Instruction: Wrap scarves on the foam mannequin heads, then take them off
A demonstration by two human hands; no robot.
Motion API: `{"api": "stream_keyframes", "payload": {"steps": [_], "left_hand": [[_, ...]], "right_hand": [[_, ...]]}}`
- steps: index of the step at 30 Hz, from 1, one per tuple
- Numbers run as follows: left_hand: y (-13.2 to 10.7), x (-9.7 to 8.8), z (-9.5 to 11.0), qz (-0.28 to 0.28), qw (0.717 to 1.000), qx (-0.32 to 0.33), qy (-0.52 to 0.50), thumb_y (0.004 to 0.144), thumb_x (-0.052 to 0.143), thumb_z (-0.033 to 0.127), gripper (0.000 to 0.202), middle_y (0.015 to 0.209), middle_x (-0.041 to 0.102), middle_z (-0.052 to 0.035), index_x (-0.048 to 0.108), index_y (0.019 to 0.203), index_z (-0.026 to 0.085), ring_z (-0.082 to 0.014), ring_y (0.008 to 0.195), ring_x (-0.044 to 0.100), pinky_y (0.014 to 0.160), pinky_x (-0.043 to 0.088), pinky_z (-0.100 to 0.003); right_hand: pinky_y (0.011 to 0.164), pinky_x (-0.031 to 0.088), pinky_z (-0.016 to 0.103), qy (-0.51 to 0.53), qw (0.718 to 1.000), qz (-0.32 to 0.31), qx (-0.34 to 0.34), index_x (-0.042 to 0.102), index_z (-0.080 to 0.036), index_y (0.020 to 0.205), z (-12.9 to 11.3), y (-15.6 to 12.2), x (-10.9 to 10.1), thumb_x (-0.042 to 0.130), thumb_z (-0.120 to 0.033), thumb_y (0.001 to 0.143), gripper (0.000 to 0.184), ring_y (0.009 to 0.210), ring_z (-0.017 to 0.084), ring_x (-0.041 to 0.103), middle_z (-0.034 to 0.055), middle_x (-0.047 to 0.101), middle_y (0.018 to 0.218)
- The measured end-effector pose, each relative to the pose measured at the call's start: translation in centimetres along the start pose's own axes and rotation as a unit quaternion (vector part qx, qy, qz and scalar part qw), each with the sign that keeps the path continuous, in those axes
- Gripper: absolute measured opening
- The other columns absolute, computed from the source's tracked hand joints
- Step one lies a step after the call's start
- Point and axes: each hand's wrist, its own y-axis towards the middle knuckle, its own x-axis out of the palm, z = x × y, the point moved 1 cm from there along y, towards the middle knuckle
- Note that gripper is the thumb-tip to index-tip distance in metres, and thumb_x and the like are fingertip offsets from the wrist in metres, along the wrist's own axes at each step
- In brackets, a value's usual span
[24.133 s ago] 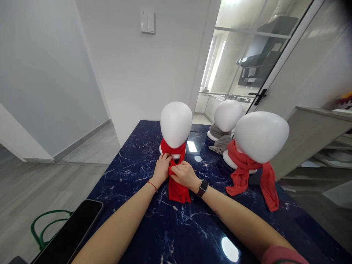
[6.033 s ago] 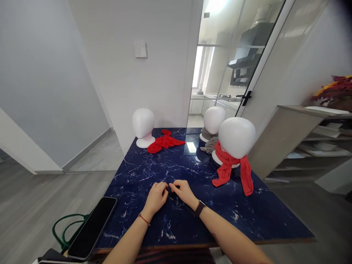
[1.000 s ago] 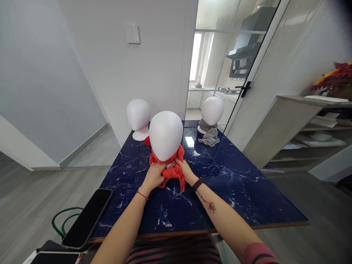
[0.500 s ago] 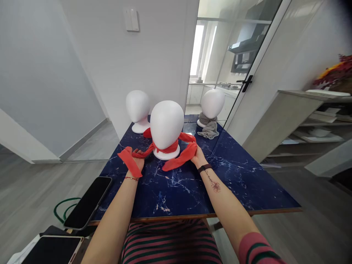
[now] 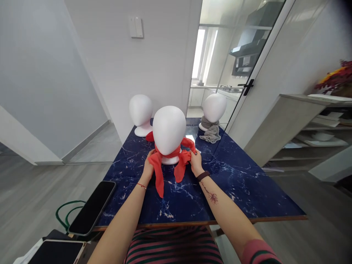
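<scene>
Inside the table edge (image 5: pixel 178 223), left hand (image 5: pixel 148 167) and right hand (image 5: pixel 196 163) clamp the coral scarf (image 5: pixel 158 170).

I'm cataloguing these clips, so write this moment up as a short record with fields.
Left hand: gripping one end of the coral-red scarf
Right hand: gripping the same scarf's other side
Front mannequin head: white, upright, coral-red scarf around its neck
Left rear mannequin head: white, neck uncovered
Right rear mannequin head: white, gray scarf around its neck
Red cloth: partly hidden behind the front head
Surface: dark blue marbled tabletop
Nearby: smartphone by the tabletop's near left corner
</scene>
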Motion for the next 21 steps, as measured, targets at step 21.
{"api": "stream_keyframes", "payload": {"steps": [21], "left_hand": [[0.2,1.5,-0.4,-0.024,0.996,-0.067,-0.048,0.068,0.058,0.028,0.021,0.084,0.068,-0.0048,0.062,0.085,0.015,-0.0167,0.074,0.062,0.071,0.05,-0.03]], "right_hand": [[0.086,0.039,0.028,-0.156,0.939,0.148,-0.267,0.055,-0.022,0.101,-4.0,-2.0,0.2,0.061,-0.023,0.072,0.03,0.095,0.017,0.054,0.0043,0.059,0.104]]}}
